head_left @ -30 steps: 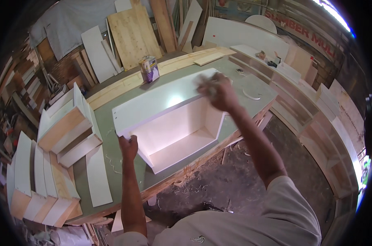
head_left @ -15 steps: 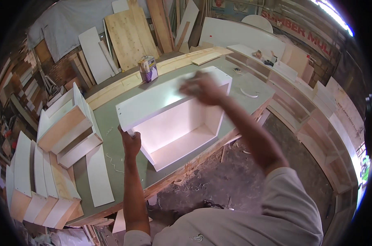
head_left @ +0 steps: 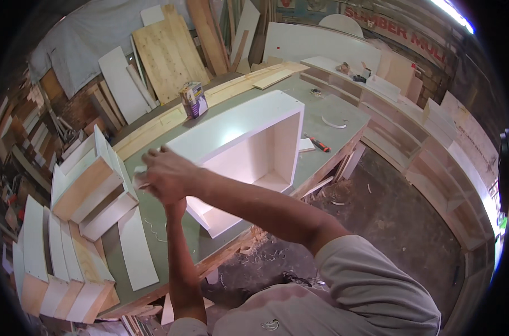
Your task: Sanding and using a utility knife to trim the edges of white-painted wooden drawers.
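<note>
A white open-fronted wooden box (head_left: 237,126), like a drawer or cabinet carcass, rests on the green-topped workbench (head_left: 338,112), its opening turned toward me. My right hand (head_left: 169,172) is at the box's left end, fingers curled, slightly smeared by motion. A small pale piece, its kind unclear, shows at the fingertips. Directly below, my left hand (head_left: 176,206) is at the same end of the box; the right hand covers its fingers. An orange-and-black utility knife (head_left: 320,144) lies right of the box beside a small white offcut (head_left: 306,145).
A purple-and-yellow can (head_left: 194,101) stands behind the box. More white boxes (head_left: 92,185) and curved panels are stacked at left, near a loose white strip (head_left: 138,246). A tape roll (head_left: 315,91) and curled edging (head_left: 333,122) lie at right. Long shelving (head_left: 400,123) lines the right side.
My right hand has swept left along the box's top, from near its right part to its left end, now covering my left hand. The knife beyond the box has come into sight.
</note>
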Action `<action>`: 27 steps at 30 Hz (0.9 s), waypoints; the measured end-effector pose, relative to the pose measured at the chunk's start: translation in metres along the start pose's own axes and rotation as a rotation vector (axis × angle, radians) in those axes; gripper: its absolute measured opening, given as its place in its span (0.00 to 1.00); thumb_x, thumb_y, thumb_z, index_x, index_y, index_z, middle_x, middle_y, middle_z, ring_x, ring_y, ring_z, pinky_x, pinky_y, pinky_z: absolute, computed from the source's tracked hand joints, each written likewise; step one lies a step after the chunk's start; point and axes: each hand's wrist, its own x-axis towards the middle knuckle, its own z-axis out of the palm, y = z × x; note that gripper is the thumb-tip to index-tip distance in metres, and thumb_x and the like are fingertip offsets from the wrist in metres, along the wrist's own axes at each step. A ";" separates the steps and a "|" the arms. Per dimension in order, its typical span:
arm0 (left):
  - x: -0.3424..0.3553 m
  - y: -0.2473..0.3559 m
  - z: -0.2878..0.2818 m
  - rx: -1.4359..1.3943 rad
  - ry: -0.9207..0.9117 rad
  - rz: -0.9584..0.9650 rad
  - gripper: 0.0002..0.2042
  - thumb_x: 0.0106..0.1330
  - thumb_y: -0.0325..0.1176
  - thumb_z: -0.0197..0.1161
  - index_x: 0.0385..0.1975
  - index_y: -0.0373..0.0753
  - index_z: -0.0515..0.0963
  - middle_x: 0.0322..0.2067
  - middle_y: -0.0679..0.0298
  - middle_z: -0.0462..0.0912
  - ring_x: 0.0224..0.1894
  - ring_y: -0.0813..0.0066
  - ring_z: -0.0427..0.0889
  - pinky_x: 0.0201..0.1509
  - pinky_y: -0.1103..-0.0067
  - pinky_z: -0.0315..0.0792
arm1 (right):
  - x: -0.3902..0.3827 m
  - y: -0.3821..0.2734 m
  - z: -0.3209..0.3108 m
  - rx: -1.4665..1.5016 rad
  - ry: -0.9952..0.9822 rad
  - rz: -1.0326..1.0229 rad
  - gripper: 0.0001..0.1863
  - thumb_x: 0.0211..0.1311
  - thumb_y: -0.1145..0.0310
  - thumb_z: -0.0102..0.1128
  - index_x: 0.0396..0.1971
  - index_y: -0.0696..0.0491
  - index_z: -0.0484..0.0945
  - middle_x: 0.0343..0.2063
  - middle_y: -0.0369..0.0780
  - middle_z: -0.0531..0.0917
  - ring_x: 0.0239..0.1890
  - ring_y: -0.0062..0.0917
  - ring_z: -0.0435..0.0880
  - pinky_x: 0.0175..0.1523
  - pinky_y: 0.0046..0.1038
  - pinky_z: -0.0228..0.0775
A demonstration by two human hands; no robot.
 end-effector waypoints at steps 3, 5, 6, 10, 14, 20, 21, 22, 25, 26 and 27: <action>0.008 0.029 0.006 -0.023 -0.030 -0.043 0.28 0.64 0.33 0.66 0.61 0.28 0.64 0.55 0.48 0.73 0.56 0.57 0.74 0.61 0.66 0.68 | -0.013 0.020 -0.010 0.054 -0.083 0.048 0.10 0.54 0.61 0.66 0.34 0.47 0.80 0.26 0.40 0.78 0.45 0.39 0.78 0.47 0.45 0.66; 0.005 0.052 0.016 0.076 0.033 -0.226 0.25 0.58 0.22 0.59 0.57 0.24 0.65 0.52 0.45 0.74 0.52 0.58 0.77 0.55 0.68 0.72 | -0.051 0.068 -0.036 0.008 -0.118 0.124 0.10 0.57 0.60 0.66 0.39 0.44 0.83 0.30 0.39 0.82 0.46 0.37 0.77 0.50 0.43 0.66; 0.004 0.051 0.006 0.106 0.035 -0.212 0.25 0.57 0.21 0.56 0.56 0.23 0.65 0.52 0.45 0.74 0.51 0.58 0.78 0.54 0.69 0.72 | -0.068 0.089 -0.055 -0.008 -0.083 0.152 0.10 0.59 0.59 0.65 0.40 0.42 0.84 0.33 0.37 0.83 0.46 0.35 0.77 0.52 0.42 0.65; 0.009 0.048 0.010 0.146 -0.010 -0.199 0.26 0.56 0.20 0.55 0.57 0.23 0.63 0.52 0.44 0.73 0.51 0.57 0.78 0.53 0.68 0.73 | -0.163 0.201 -0.181 -0.233 -0.178 0.485 0.11 0.64 0.54 0.64 0.44 0.33 0.88 0.40 0.33 0.86 0.45 0.32 0.76 0.53 0.38 0.66; -0.002 0.036 0.002 0.112 0.056 -0.189 0.28 0.56 0.21 0.55 0.60 0.23 0.60 0.53 0.44 0.73 0.51 0.56 0.77 0.55 0.68 0.72 | -0.223 0.249 -0.262 -0.389 -0.216 0.783 0.16 0.62 0.51 0.63 0.48 0.37 0.87 0.40 0.47 0.83 0.45 0.40 0.82 0.54 0.40 0.72; 0.005 0.051 0.006 0.128 -0.005 -0.323 0.32 0.59 0.23 0.56 0.65 0.25 0.55 0.55 0.45 0.73 0.55 0.56 0.76 0.61 0.68 0.69 | -0.241 0.235 -0.293 -0.271 0.111 0.686 0.19 0.60 0.56 0.66 0.50 0.45 0.85 0.42 0.50 0.83 0.46 0.43 0.82 0.55 0.41 0.71; 0.002 0.052 0.004 0.136 -0.002 -0.329 0.32 0.59 0.23 0.56 0.65 0.25 0.55 0.55 0.45 0.73 0.55 0.56 0.76 0.61 0.68 0.69 | -0.222 0.226 -0.288 -0.288 0.020 0.661 0.20 0.59 0.58 0.67 0.50 0.47 0.85 0.42 0.50 0.83 0.47 0.43 0.81 0.55 0.41 0.70; 0.001 0.051 0.004 0.113 0.034 -0.306 0.30 0.58 0.23 0.56 0.63 0.25 0.59 0.54 0.47 0.74 0.53 0.58 0.76 0.60 0.69 0.69 | -0.208 0.222 -0.280 -0.271 -0.082 0.626 0.20 0.61 0.56 0.67 0.50 0.48 0.85 0.41 0.49 0.81 0.49 0.42 0.79 0.56 0.40 0.69; -0.007 0.015 -0.019 0.234 0.086 -0.275 0.26 0.58 0.24 0.56 0.58 0.24 0.65 0.51 0.49 0.77 0.50 0.58 0.76 0.59 0.68 0.69 | -0.189 0.226 -0.241 -0.203 -0.243 0.531 0.20 0.62 0.53 0.66 0.50 0.48 0.85 0.39 0.49 0.80 0.47 0.41 0.78 0.55 0.40 0.67; -0.006 0.010 -0.019 0.123 0.057 -0.221 0.25 0.58 0.24 0.56 0.57 0.23 0.66 0.50 0.49 0.77 0.50 0.58 0.76 0.59 0.67 0.69 | -0.181 0.218 -0.238 -0.175 -0.272 0.510 0.20 0.63 0.51 0.65 0.49 0.48 0.86 0.35 0.48 0.79 0.42 0.40 0.77 0.51 0.41 0.67; -0.003 0.005 -0.010 0.183 0.053 -0.140 0.25 0.58 0.24 0.56 0.57 0.23 0.66 0.49 0.49 0.78 0.50 0.58 0.76 0.59 0.67 0.69 | -0.180 0.215 -0.237 -0.190 -0.273 0.497 0.19 0.65 0.52 0.64 0.47 0.48 0.86 0.31 0.47 0.78 0.39 0.39 0.76 0.49 0.41 0.67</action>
